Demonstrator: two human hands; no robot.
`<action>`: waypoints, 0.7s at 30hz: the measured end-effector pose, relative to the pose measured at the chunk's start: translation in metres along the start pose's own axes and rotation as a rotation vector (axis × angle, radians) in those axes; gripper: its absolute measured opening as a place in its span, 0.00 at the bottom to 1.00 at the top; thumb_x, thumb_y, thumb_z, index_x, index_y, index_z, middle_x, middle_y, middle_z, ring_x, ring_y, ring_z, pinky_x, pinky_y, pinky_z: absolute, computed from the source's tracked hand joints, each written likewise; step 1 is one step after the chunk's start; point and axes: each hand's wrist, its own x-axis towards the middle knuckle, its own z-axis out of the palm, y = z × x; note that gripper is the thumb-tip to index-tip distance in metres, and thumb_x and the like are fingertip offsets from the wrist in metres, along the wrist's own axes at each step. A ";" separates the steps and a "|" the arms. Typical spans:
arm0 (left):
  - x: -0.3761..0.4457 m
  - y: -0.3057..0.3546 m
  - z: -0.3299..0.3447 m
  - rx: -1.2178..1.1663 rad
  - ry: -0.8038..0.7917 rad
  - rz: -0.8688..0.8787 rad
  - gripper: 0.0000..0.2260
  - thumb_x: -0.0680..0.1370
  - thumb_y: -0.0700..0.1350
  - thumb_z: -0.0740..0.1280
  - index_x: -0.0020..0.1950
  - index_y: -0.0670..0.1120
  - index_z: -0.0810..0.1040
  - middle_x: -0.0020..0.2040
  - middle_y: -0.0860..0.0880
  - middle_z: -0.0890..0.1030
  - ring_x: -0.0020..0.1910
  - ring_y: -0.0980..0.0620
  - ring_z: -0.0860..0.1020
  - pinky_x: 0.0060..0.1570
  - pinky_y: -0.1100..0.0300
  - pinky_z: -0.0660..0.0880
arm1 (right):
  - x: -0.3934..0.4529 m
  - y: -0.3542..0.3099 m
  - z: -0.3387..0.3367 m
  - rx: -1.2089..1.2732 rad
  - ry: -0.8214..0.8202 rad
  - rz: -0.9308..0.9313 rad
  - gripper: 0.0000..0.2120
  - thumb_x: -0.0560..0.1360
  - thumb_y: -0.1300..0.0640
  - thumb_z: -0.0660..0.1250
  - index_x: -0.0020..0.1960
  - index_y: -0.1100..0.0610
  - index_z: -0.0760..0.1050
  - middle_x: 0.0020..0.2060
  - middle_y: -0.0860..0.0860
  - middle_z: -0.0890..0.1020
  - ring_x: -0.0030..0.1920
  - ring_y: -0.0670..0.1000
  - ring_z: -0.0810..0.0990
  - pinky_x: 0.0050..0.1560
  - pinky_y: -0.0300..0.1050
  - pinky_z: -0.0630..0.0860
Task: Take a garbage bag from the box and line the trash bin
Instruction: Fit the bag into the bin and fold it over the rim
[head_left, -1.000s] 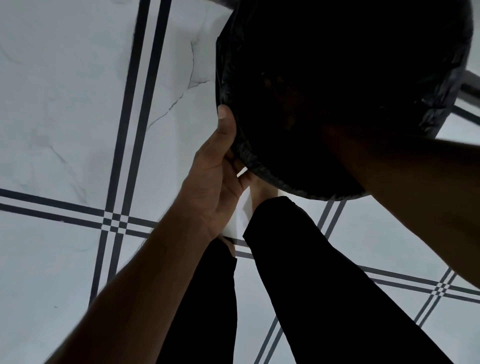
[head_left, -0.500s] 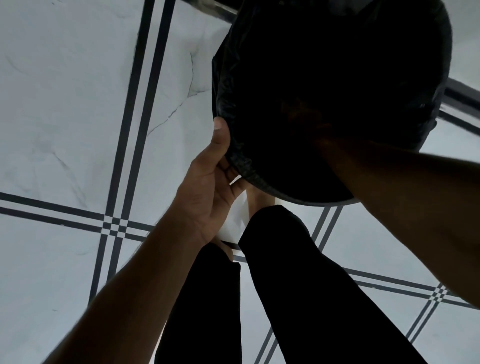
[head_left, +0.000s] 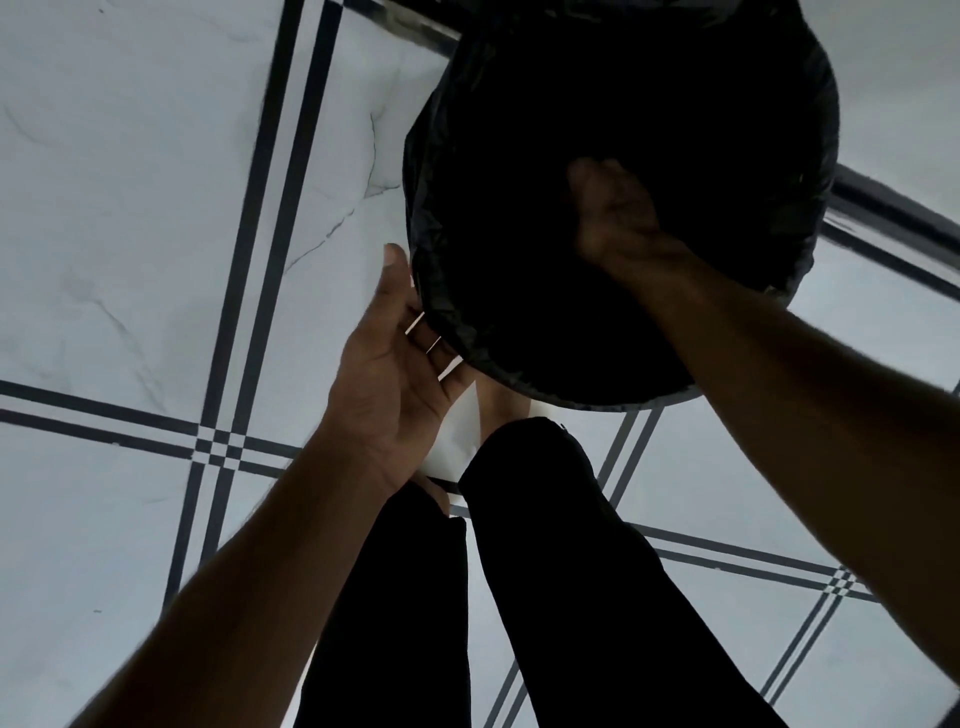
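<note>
L hand (head_left: 395, 374) cups the bin (head_left: 670, 400) rim outside, fingers spread, touching bag (head_left: 436, 249). R hand (head_left: 618, 218) inside bag; grip unclear, too dark.

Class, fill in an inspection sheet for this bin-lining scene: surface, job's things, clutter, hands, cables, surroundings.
Surface: pale marble-look floor with dark double stripes.
Job's things: black garbage bag folded over the round trash bin's rim; box not seen.
Clutter: nothing seen.
Hands: left hand cups the rim from outside, open; right hand reaches inside the bag, blurred, grip unclear.
Cables: nothing seen.
Surroundings: the person's dark trouser legs and bare feet below the bin.
</note>
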 end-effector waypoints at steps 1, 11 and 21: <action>-0.002 -0.001 -0.001 -0.040 0.021 -0.020 0.22 0.79 0.61 0.60 0.58 0.45 0.79 0.53 0.48 0.84 0.54 0.49 0.83 0.52 0.54 0.81 | 0.000 -0.007 -0.006 -0.027 -0.053 0.051 0.12 0.79 0.60 0.61 0.61 0.59 0.76 0.56 0.60 0.79 0.57 0.60 0.78 0.54 0.43 0.74; -0.017 -0.006 0.007 -0.089 0.179 -0.039 0.24 0.80 0.61 0.60 0.63 0.44 0.77 0.56 0.45 0.84 0.56 0.46 0.83 0.60 0.50 0.78 | -0.043 -0.050 0.004 0.255 -0.363 0.348 0.20 0.82 0.58 0.60 0.73 0.58 0.69 0.69 0.60 0.74 0.67 0.60 0.74 0.67 0.49 0.72; -0.042 -0.001 0.039 0.085 0.327 -0.058 0.25 0.82 0.61 0.54 0.64 0.44 0.77 0.56 0.46 0.83 0.58 0.48 0.80 0.64 0.51 0.74 | -0.175 -0.062 -0.061 0.660 0.616 0.400 0.12 0.72 0.64 0.61 0.52 0.53 0.76 0.45 0.52 0.80 0.45 0.46 0.79 0.46 0.33 0.73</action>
